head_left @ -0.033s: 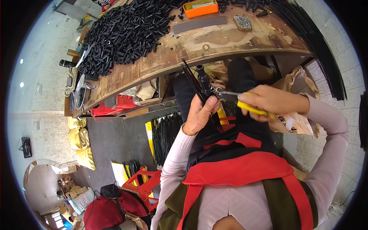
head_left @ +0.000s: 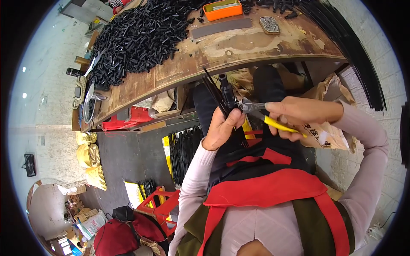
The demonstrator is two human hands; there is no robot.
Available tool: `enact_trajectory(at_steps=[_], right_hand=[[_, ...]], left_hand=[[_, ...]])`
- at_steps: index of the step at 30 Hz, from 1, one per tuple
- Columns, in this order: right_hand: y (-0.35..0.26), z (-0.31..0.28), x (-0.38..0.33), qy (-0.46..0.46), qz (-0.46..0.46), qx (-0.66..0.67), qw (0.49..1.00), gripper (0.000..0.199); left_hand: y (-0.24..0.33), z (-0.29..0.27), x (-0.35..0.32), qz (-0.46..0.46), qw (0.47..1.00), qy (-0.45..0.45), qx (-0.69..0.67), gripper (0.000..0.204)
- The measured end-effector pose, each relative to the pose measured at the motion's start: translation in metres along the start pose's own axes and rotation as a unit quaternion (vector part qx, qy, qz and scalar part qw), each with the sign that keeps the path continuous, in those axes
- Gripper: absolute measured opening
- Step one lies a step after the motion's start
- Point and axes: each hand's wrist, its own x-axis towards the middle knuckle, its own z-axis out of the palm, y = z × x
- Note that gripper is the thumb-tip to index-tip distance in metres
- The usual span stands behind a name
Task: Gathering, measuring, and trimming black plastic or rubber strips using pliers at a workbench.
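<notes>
Left hand (head_left: 222,130): curled shut, thumb on top, around a bunch of thin black rods (head_left: 215,93) and a black tubular fitting (head_left: 226,88); both tilted, held above the lap, near the worktop's front edge.

Right hand (head_left: 295,113): wrapped part-closed about pliers (head_left: 282,125) with yellow handles, the handles spread apart. Metal head points left, just beside the left thumb and the fitting's lower end; whether it bites on anything cannot be told.

Apron (head_left: 265,187): red, across the wearer's front, below both hands.

Worktop (head_left: 166,77): worn wood, beyond the hands. On it:
- heap of short black tubes (head_left: 136,40), left side;
- tray (head_left: 222,12), orange, far edge, metal pieces inside;
- flat strip (head_left: 222,28), grey, in front of the tray;
- small container (head_left: 270,25), filled with grey bits, right of the strip;
- bundle of long black rods (head_left: 352,51), right end, overhanging.

Paper sack (head_left: 329,96): brown, open, right of the knees.

Floor, left: black rod bundle (head_left: 183,149); red plastic stool (head_left: 160,205).

Bags (head_left: 89,155): gold, against the left wall.
</notes>
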Motion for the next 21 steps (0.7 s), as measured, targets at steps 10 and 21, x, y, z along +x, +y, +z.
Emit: enact_trajectory(at_steps=[10, 21], right_hand=[[0.038, 0.009, 0.017, 0.011, -0.132, 0.033, 0.991, 0.056], [-0.045, -0.003, -0.023, 0.083, 0.013, -0.191, 0.978, 0.053]], left_hand=[[0.002, -0.003, 0.000, -0.007, 0.999, -0.034, -0.007, 0.035], [-0.006, 0.003, 0.005, 0.014, 0.998, 0.039, 0.057, 0.022]])
